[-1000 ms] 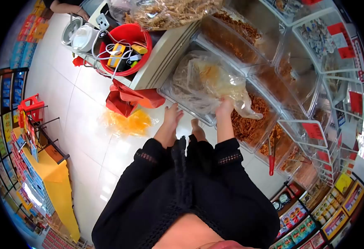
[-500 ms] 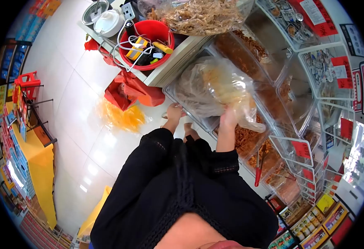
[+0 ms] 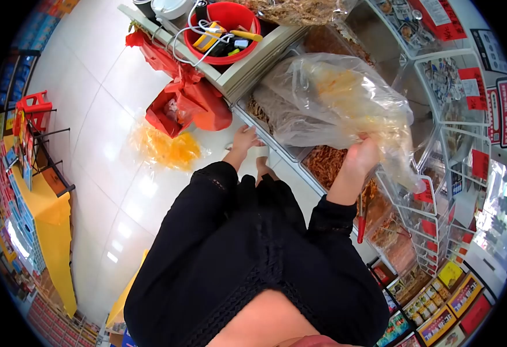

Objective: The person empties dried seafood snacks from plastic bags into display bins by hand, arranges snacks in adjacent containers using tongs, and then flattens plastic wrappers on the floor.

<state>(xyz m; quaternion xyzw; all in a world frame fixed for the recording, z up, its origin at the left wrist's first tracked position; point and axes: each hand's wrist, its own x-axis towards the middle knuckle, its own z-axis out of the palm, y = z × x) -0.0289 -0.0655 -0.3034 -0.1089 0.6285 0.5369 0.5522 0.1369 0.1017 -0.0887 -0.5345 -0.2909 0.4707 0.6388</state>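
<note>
My right hand [image 3: 362, 157] grips a large clear plastic bag [image 3: 334, 98] with yellowish contents or staining, raised over the clear food bins. Beneath the bag, part of a bin [image 3: 259, 113] with brownish contents shows at its left side. My left hand [image 3: 245, 140] is beside the front edge of that bin, fingers apart, with nothing in it. Reddish-brown dried food [image 3: 325, 166] fills the neighbouring bin, and red-handled tongs [image 3: 362, 226] rest at the bins' front edge.
A red basket [image 3: 253, 29] with cables and tools stands on a counter at the top. Red bags [image 3: 198, 107] hang from its corner above a yellow plastic bag [image 3: 166, 147] on the floor. White wire racks [image 3: 430, 202] line the right side; a yellow-covered table [image 3: 54, 231] stands left.
My right hand has moved right with the clear bag, which is lifted and stretched out, uncovering part of the bin below. My left hand stays near the bin's edge. The view has shifted.
</note>
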